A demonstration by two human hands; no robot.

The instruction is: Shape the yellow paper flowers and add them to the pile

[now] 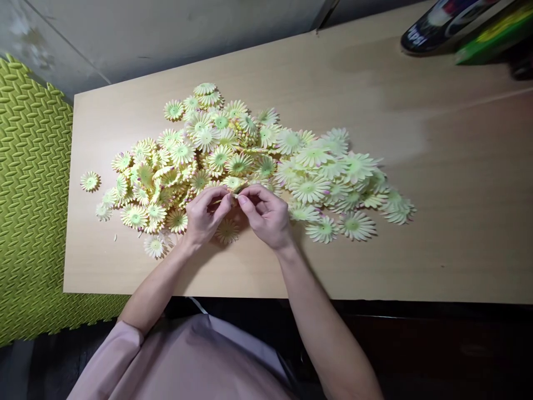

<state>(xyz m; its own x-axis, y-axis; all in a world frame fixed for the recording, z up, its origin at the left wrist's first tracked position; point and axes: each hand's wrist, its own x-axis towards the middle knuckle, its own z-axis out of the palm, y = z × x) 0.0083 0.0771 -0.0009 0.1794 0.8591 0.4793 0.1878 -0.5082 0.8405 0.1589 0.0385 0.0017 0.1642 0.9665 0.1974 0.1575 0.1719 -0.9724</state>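
Note:
A big heap of pale yellow-green daisy-shaped flower pieces (233, 150) lies spread over a light wooden table (437, 166). My left hand (204, 214) and my right hand (264, 214) meet at the near edge of the heap, fingertips pinched together on a small flower piece (234, 194) held between them. Another flat flower piece (227, 230) lies on the table under my hands. The larger, paler flower pieces (333, 178) lie to the right of my right hand, the smaller ones (154, 183) to the left.
A single flower piece (90, 180) lies apart near the table's left edge. A green foam floor mat (29, 194) lies left of the table. At the far right corner sit a dark object (441, 25) and a green one (495, 33).

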